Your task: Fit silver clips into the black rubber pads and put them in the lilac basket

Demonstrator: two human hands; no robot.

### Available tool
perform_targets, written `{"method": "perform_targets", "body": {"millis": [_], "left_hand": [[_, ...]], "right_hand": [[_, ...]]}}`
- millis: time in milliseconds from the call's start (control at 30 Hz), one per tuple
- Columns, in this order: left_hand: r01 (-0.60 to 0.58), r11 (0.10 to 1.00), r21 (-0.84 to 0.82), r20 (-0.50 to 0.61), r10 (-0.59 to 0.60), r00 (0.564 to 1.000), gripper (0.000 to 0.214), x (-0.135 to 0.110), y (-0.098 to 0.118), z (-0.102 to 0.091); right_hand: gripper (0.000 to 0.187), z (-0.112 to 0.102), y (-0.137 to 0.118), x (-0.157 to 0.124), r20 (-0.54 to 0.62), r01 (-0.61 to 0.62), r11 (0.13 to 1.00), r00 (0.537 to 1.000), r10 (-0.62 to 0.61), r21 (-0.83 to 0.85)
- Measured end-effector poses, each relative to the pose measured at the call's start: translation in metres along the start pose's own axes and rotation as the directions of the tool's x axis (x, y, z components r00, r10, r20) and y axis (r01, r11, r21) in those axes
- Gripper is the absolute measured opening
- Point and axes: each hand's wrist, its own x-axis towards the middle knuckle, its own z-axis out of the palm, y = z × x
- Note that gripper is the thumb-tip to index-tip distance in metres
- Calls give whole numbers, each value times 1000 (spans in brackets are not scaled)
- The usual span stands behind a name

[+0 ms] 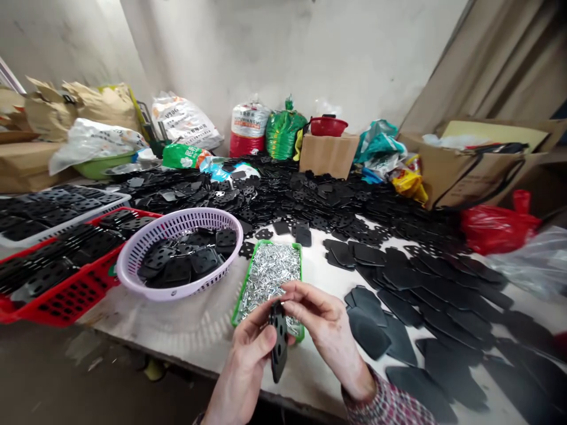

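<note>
My left hand (250,348) grips a black perforated plate (279,341), which stands on edge in front of my palm. My right hand (321,324) reaches across, its thumb and fingertips pinched at the plate's top edge; anything small between them is hidden. Both hands are just above the near end of a green tray (268,277) full of small silver metal pins. To the right of my right hand lie many overlapping black shaped pads (398,307). A purple plastic basket (177,219) holding black plates stands left of the tray.
A red crate (66,301) and a white crate (110,206) of black plates stand at the left of the white table (155,330). A large heap of black plates (283,195) spreads behind. Sacks, cardboard boxes (328,154) and a red bag (498,229) line the back and right.
</note>
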Motion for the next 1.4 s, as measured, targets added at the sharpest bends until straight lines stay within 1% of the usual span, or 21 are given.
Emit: {"method": "perform_targets", "body": {"millis": [67,167,200,267,333,400,467,533,600,700,767,867,933,1000,1067,1133,1233,1300,1400], "left_hand": [[53,996,-67,-16,-55,998,38,0,0,-1],[111,987,-120,-49,-117,992,41,0,1,1],[110,986,-122,-49,-116,992,41,0,1,2],[71,993,-94,-30,-74,997,39,1,0,4],[11,1000,9,-25,-11,1000,41,3,0,5],[-33,986,163,-59,43,997,49,3,0,5],[-51,949,311,-103,87,991,55,3,1,5],[-66,909,411,-116,124,985,57,2,3,6],[-73,874,480,-132,155,979,58,1,5,8],[-72,822,565,-183,210,960,61,0,9,14],[-79,780,621,-202,256,945,59,0,11,18],[-100,727,679,-187,303,934,56,0,12,20],[-107,701,705,-170,314,934,56,0,11,19],[-111,671,733,-153,321,935,56,1,8,17],[-127,649,750,-131,334,933,55,3,6,16],[-143,647,749,-112,336,935,54,5,4,16],[-140,656,742,-97,311,945,51,6,7,19],[-140,653,744,-85,300,950,51,6,10,20],[-152,623,768,-41,285,958,52,7,14,17]], "right_hand": [[14,-1,-1,-2,-5,46,998,999,-46,-47],[15,-2,-4,-4,-6,92,994,996,-93,-65],[17,-2,-5,-5,-14,113,991,993,-114,-71],[21,-2,-8,-8,-32,183,976,982,-187,-116],[27,-1,-11,-10,-27,267,946,961,-276,-185],[32,0,-13,-12,-14,320,917,943,-333,-239],[33,1,-14,-12,-10,327,906,940,-342,-268],[33,2,-14,-12,-30,304,911,945,-325,-280],[33,2,-13,-13,-53,290,911,946,-318,-294],[37,0,-11,-15,-53,328,872,927,-371,-363],[41,-2,-9,-17,-14,381,819,904,-428,-430],[45,-3,-8,-17,55,438,755,878,-475,-488],[41,-2,-9,-15,62,435,771,885,-462,-465],[28,0,-11,-13,46,403,820,906,-422,-407],[16,2,-12,-10,44,380,851,919,-391,-363],[14,1,-10,-8,59,389,850,917,-394,-355],[13,-4,-4,-5,132,429,826,902,-410,-365],[14,-9,-1,-1,189,438,828,899,-396,-349],[14,-17,-3,6,300,385,861,909,-291,-333]]}}
